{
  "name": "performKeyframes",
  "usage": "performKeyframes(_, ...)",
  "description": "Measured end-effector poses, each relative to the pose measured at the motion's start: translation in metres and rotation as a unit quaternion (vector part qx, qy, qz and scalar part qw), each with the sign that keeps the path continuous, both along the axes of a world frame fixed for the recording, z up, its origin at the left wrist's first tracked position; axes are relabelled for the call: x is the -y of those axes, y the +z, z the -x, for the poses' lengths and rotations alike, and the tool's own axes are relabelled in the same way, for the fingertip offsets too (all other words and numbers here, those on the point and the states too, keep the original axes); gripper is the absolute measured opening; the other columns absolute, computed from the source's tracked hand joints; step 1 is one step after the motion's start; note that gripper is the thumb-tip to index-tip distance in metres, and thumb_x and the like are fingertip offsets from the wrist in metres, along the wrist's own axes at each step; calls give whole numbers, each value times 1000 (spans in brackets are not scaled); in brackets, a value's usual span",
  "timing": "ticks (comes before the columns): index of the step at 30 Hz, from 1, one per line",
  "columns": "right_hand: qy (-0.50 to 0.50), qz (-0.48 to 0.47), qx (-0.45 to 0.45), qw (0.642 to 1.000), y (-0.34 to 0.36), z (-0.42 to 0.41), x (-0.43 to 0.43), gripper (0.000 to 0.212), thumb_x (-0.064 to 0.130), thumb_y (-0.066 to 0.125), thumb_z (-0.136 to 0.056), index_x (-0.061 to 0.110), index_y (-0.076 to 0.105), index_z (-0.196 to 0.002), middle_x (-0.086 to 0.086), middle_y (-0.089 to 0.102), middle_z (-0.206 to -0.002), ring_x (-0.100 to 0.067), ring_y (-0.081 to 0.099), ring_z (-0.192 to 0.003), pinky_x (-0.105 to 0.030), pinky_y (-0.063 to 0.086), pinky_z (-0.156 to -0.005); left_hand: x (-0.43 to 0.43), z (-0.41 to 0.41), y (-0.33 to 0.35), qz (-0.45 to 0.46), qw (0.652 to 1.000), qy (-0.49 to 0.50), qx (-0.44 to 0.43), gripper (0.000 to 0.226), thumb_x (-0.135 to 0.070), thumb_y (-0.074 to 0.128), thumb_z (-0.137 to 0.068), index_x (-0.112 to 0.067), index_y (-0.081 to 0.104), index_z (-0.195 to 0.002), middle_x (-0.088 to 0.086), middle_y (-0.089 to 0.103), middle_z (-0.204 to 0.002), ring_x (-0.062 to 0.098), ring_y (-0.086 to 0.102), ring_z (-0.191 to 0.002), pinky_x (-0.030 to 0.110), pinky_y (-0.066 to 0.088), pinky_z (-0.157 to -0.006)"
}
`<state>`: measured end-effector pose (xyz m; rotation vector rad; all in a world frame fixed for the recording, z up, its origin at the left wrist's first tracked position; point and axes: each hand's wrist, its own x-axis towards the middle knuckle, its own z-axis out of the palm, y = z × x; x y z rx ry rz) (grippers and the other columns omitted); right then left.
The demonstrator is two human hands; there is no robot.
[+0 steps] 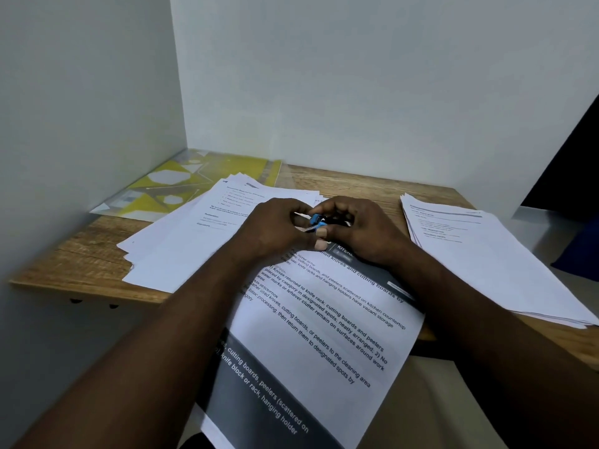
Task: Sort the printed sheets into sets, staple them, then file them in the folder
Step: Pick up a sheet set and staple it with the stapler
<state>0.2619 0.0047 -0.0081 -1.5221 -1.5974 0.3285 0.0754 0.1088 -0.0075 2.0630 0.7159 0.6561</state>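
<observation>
**Both hands on the stapler at desk centre**

A small blue stapler (316,222) sits between the two hands, mostly hidden by them. The left hand (272,228) and right hand (359,231) both curl their fingers round it, fingertips meeting. It is at the far end of a printed set (324,335), which lies slanted and overhangs the near edge of the desk (356,186). A loose pile (181,241) is spread to the left, a second stack (486,254) to the right. The yellow folder (181,183) lies flat in the far left corner, partly under the pile.
</observation>
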Motion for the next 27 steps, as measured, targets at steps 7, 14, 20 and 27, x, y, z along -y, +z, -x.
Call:
performKeyframes(7,10,4,-45,999,-1,-4,-1,30,2,82,-87,12,77,-115,2,80,-107,-8,73,-101,-21,53,-90,2,-1,2,-17,997,68,-11,39,-43,101,-56,-28,78,-84,-8,75,-77,7,70,-74,24,45,-61)
performKeyframes(14,-5,24,-89,996,-2,-2,0,39,1,89,-79,11,70,-111,4,74,-90,-6,66,-83,-20,53,-78,4,4,1,24,998,54,31,23,-14,90,-69,-24,80,-87,-4,78,-74,9,72,-69,29,55,-68)
performKeyframes(20,-26,12,-15,999,-1,1,2,40,13,95,-75,22,72,-107,7,78,-98,-21,70,-81,-33,54,-79,4,4,1,42,997,30,49,32,-3,84,-73,-26,79,-94,-4,80,-81,13,77,-79,37,60,-81)
performKeyframes(27,10,-49,77,996,2,2,4,35,5,91,-77,22,75,-103,6,72,-117,-15,70,-107,-41,60,-89,4,4,0,44,997,14,58,29,-3,84,-74,-23,81,-94,-5,81,-87,5,73,-77,26,55,-73)
